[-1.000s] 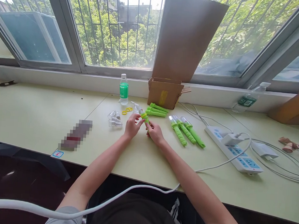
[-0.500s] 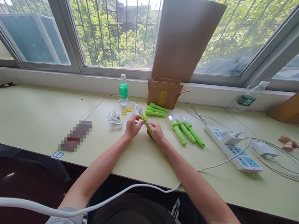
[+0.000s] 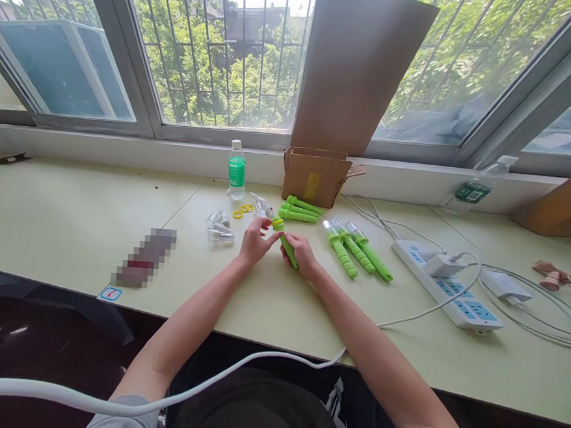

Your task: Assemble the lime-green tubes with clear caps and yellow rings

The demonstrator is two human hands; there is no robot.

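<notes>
My right hand (image 3: 303, 253) is wrapped round the lower part of a green plastic handle (image 3: 290, 249), which tilts with its top end away from me to the left. At that top end my left hand (image 3: 255, 240) grips with thumb and fingers, beside a yellow ring (image 3: 277, 224) around the neck. Just beyond my left fingers lie clear plastic caps (image 3: 264, 207), partly hidden. Two or so loose yellow rings (image 3: 238, 214) and more clear caps (image 3: 220, 233) rest to the left. Behind the held piece are several bare green handles (image 3: 299, 213).
Three green handles with clear caps (image 3: 354, 248) lie to the right, near a white power strip (image 3: 444, 284) with cables. A cardboard box (image 3: 315, 177) and a water bottle (image 3: 237, 171) stand at the back. A blurred-out flat object (image 3: 145, 259) lies left. A white cable (image 3: 256, 355) crosses before me.
The green handle has tilted slightly more upright and its top end has shifted a little to the right. Both hands remain on it. The view has shifted slightly.
</notes>
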